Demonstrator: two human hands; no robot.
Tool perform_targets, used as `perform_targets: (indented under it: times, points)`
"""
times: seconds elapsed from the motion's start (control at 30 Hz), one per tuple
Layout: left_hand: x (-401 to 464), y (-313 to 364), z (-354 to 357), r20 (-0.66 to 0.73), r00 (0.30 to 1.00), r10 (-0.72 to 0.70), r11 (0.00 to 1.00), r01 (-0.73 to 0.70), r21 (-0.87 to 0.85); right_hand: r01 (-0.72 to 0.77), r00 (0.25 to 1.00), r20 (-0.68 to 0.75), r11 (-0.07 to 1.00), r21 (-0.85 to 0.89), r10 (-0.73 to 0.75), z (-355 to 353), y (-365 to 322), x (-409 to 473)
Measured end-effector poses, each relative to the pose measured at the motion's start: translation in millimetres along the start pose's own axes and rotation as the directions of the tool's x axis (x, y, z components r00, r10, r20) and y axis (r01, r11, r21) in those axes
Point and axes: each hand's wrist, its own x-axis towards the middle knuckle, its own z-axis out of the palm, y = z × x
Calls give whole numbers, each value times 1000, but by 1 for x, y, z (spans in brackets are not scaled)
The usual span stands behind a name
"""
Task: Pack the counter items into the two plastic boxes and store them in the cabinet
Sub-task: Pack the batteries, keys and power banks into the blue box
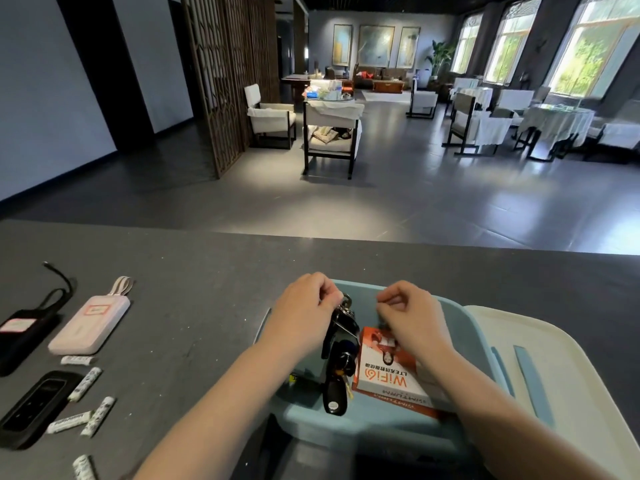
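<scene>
Head view: left hand point(304, 306) is pinching the key bunch point(337, 358) over the blue box point(467, 327), right hand point(407, 311) curling beside it, grip unclear. Orange carton point(391, 379) is lying inside; power banks point(90, 323) and batteries point(85, 382) are waiting far left.

Dark grey counter point(194, 289), blue plastic box point(464, 344), white lid point(554, 344) just beside it, pink power bank point(89, 323), two black devices point(20, 336) point(33, 408), scattered batteries point(85, 382) at left.
</scene>
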Motion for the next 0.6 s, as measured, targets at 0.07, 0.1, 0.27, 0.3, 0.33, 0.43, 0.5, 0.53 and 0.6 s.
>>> perform_targets:
  times: [0.07,0.1,0.27,0.3,0.33,0.43,0.5,0.53,0.6]
  points:
    - [9,-4,11,75,996,-49,999,49,-4,8,999,-41,999,31,-7,-5,5,-6]
    - [14,-6,16,97,993,-73,997,74,-6,15,999,-52,999,31,-13,-5,8,-9]
    - [35,-12,36,137,978,-158,987,158,6,32,994,-101,999,23,-30,-3,18,-15]
    - [37,-13,39,142,975,-173,985,175,-2,36,995,-96,999,24,-33,-2,19,-15]
    - [38,-15,41,145,971,-189,982,190,2,38,996,-86,999,25,-36,0,20,-16]
    - [37,-20,48,166,965,-204,977,190,100,48,996,-74,999,11,-47,2,20,-15]
    - [36,-23,48,195,962,-189,972,156,174,45,996,-73,999,-1,-45,1,20,-13]
    - [36,-23,48,205,962,-180,970,139,199,43,996,-74,999,-9,-44,0,21,-12]
    - [37,-22,43,187,969,-162,970,122,209,43,997,-68,999,-29,-45,0,22,-11]
